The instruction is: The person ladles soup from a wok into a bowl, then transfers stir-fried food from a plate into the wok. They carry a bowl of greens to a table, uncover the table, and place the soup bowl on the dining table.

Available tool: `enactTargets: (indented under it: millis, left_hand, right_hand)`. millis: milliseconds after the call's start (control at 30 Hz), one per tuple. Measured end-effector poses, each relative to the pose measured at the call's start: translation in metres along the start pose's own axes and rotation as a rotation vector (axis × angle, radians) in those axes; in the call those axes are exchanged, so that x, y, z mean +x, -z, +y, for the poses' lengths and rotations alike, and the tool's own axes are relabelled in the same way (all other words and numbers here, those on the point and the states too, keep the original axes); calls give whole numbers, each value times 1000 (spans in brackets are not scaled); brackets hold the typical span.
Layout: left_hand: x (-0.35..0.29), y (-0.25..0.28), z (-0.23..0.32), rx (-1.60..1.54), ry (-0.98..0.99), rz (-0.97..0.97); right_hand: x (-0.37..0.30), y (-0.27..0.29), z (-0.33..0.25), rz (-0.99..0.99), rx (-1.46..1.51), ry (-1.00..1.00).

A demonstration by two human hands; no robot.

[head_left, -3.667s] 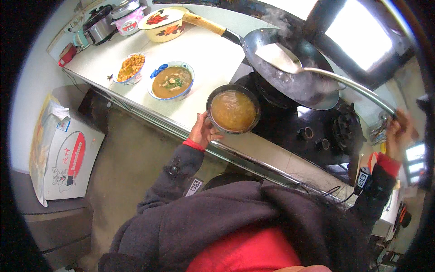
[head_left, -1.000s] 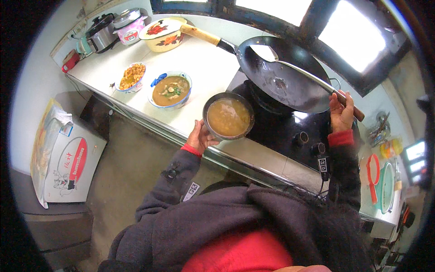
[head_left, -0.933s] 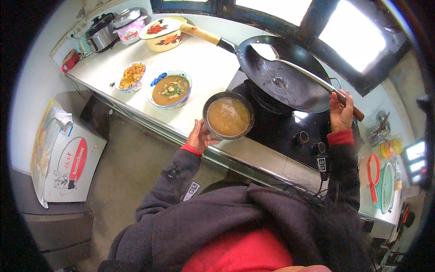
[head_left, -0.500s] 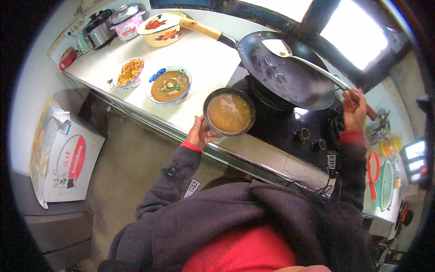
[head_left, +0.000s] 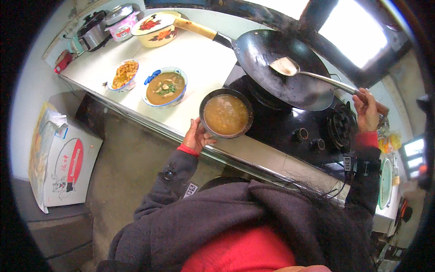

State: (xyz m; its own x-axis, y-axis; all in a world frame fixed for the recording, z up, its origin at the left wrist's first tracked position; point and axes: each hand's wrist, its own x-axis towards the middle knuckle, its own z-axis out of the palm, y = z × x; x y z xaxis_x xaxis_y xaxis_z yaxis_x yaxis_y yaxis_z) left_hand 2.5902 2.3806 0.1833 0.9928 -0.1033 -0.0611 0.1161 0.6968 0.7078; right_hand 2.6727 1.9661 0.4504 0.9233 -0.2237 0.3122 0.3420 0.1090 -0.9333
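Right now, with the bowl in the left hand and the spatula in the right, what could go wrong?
Soup could slop over if the left hand tips the dark bowl, since it supports the bowl from one side and the liquid covers most of its width.
The right hand grips the long spatula near its far end, so its head may swing and knock the wok.

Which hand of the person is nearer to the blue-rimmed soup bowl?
Left. The left hand, holding the dark bowl, is just below and right of the blue-rimmed soup bowl in view; the right hand is much farther right, holding the spatula.
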Motion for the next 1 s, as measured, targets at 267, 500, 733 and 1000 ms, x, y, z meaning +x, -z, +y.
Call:
enactTargets:
  millis: [267, 500, 733, 1000]
  left_hand:
    - [-10, -6, -6, -20, -9, -26]
    - [-16, -10, -7, 23, -15, -36]
    - [-23, -14, 1, -20, -5, -16]
    - [-22, -11, 0, -14, -17, -64]
  right_hand:
    - [0, -19, 36, -34, 245, -6]
    - [4, -26, 30, -25, 292, -10]
    - [7, -30, 26, -21, 301, -19]
    - [6, -21, 34, -25, 311, -30]
